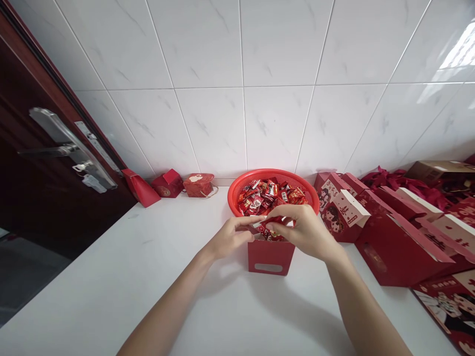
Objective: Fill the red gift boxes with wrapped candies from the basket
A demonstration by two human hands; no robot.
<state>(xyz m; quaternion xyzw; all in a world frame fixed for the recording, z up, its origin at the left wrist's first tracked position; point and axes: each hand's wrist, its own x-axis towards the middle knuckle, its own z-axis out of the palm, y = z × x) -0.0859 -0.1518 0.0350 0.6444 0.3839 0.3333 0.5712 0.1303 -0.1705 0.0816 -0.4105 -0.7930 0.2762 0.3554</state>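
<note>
1. The right hand's grip (307, 231) is nearly closed, thumb and bent fingers over the mouth of a small box, red wrapping showing between them; whether it firmly pinches a packet cannot be told. The left hand's grip (227, 238) is loosely parted, fingers at the box's left edge; any hold there is unclear.
2. The white counter (166, 252) carries everything; its surface looks smooth, so a one-sided push might make the box skid.
3. On the right stands a large red carton (401, 242), well apart from both hands; a wide elbow swing could knock it.
4. The red basket (231, 197) sits just behind the box; a forearm catching its rim could tip it.
5. The small red box (269, 254) stands upright and open between the hands; pressing hard could crease its thin-looking walls.
6. Wrapped packets (267, 194) fill the basket, and more show at the box's mouth; overfilling might spill some.
</note>
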